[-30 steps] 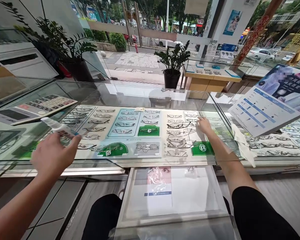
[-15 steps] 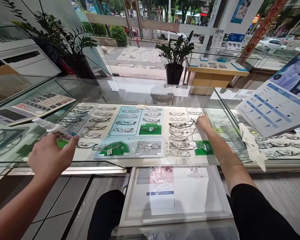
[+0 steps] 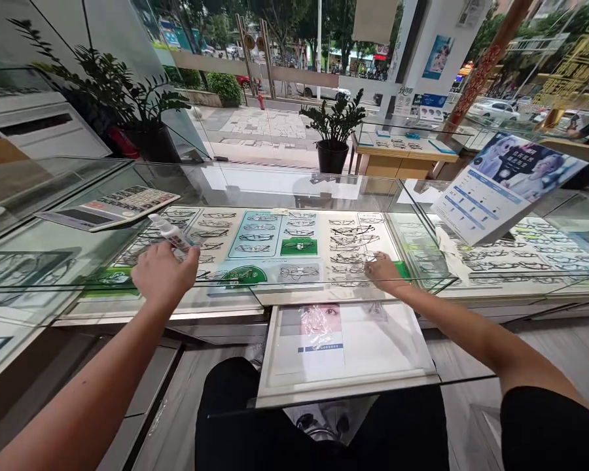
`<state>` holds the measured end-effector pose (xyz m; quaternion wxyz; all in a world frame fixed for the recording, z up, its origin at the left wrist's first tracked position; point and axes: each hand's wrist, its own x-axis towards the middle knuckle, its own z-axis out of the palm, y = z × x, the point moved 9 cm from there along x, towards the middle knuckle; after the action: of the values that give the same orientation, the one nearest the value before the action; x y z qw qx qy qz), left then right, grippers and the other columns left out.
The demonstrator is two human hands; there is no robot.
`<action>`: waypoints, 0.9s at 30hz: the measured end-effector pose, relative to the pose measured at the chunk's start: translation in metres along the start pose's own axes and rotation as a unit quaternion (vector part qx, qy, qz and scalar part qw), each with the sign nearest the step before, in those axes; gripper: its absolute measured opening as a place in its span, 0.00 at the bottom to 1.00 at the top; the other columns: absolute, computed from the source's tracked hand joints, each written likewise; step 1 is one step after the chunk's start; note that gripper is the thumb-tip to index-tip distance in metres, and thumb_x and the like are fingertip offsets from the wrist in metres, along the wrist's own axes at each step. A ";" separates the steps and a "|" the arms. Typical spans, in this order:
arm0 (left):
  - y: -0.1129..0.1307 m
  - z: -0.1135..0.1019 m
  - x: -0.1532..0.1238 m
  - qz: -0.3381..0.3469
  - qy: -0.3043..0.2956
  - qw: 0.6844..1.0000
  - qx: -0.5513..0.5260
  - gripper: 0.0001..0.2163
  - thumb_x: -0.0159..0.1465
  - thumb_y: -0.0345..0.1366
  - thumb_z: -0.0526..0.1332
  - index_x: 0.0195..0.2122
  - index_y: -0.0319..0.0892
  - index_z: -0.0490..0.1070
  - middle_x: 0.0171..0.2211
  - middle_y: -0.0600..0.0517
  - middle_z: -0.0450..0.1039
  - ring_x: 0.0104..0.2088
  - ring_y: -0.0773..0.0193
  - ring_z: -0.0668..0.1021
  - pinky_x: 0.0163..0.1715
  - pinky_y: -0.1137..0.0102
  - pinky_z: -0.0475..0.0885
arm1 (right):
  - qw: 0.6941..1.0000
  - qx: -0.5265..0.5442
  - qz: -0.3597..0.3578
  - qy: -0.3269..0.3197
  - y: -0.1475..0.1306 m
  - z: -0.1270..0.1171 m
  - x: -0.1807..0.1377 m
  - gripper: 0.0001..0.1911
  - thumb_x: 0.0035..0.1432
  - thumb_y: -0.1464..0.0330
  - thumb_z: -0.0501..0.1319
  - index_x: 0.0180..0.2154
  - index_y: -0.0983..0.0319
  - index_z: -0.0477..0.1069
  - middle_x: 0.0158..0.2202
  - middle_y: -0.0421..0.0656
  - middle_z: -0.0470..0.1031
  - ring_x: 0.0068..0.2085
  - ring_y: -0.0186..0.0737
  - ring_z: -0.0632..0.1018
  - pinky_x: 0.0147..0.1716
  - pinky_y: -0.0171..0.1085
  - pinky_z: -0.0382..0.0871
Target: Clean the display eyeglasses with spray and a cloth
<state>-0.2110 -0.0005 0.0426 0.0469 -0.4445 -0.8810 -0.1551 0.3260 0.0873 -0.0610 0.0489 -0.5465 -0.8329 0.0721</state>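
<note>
In the head view, the left hand (image 3: 163,271) gripped a small white bottle (image 3: 173,233) between thumb and fingers, tilted above the left part of the glass counter (image 3: 235,176). The right hand (image 3: 387,273) reached to the right end of the display, its fingertips at the eyeglass frames (image 3: 348,269); whether they had closed on one I could not tell. Those frames lay in a column, with a green card (image 3: 402,269) partly hidden behind that hand. More pairs sat on a pale blue panel (image 3: 255,264) between the two hands. A calculator (image 3: 112,208) rested near the bottle, to its left. Below, a drawer (image 3: 363,388) stood pulled out, with crumpled clear plastic (image 3: 318,324) in it. A leaflet (image 3: 495,186) leaned at the right, near a white cloth (image 3: 451,255)
</note>
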 end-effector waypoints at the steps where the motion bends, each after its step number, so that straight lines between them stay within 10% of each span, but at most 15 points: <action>1: 0.001 -0.001 -0.001 0.003 -0.002 1.000 -0.003 0.37 0.71 0.56 0.49 0.65 0.28 0.73 0.65 0.25 0.74 0.66 0.27 0.75 0.65 0.38 0.73 | 0.999 0.021 -0.025 -0.025 -0.017 0.001 -0.019 0.07 0.63 0.76 0.66 0.36 0.61 0.83 0.45 0.51 0.85 0.53 0.55 0.81 0.57 0.47 0.72; 5: 0.005 -0.007 -0.007 0.012 0.000 1.000 -0.017 0.36 0.72 0.54 0.49 0.66 0.26 0.72 0.67 0.24 0.73 0.67 0.28 0.74 0.66 0.39 0.72 | 0.975 0.105 -0.141 -0.137 -0.090 -0.009 -0.098 0.09 0.58 0.78 0.72 0.35 0.58 0.83 0.41 0.41 0.87 0.49 0.44 0.85 0.50 0.38 0.75; 9: 0.009 -0.010 -0.012 0.020 0.005 1.000 -0.022 0.35 0.73 0.54 0.49 0.65 0.25 0.73 0.66 0.23 0.74 0.67 0.27 0.74 0.65 0.40 0.72 | 0.914 0.229 -0.251 -0.223 -0.151 -0.073 -0.147 0.04 0.61 0.73 0.73 0.38 0.59 0.84 0.46 0.45 0.86 0.50 0.46 0.84 0.51 0.42 0.76; 16: 0.007 -0.010 -0.013 0.020 0.013 0.999 -0.039 0.34 0.75 0.52 0.51 0.65 0.24 0.72 0.66 0.23 0.74 0.67 0.30 0.74 0.65 0.43 0.70 | 0.959 0.041 -0.280 -0.020 -0.144 -0.223 -0.044 0.06 0.68 0.68 0.67 0.37 0.58 0.83 0.43 0.43 0.83 0.49 0.48 0.80 0.60 0.51 0.68; 22: 0.003 -0.009 -0.011 0.021 0.016 0.998 -0.061 0.34 0.74 0.54 0.51 0.64 0.26 0.73 0.65 0.23 0.74 0.66 0.29 0.74 0.63 0.42 0.70 | 0.978 -0.105 -0.178 0.039 -0.088 -0.194 0.088 0.06 0.66 0.70 0.67 0.40 0.61 0.86 0.47 0.48 0.86 0.52 0.54 0.78 0.57 0.48 0.66; 27: 0.000 -0.008 -0.009 0.013 0.027 0.997 -0.071 0.34 0.73 0.57 0.51 0.63 0.32 0.75 0.63 0.22 0.75 0.66 0.24 0.75 0.62 0.40 0.70 | 0.984 -0.115 -0.134 0.034 -0.059 -0.148 0.130 0.10 0.66 0.73 0.64 0.40 0.63 0.86 0.49 0.52 0.86 0.53 0.55 0.78 0.56 0.48 0.65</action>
<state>-0.2064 -0.0097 0.0486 0.0416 -0.4541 -0.8601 -0.2287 0.2451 0.1930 0.0957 0.0230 -0.4340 -0.8992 -0.0501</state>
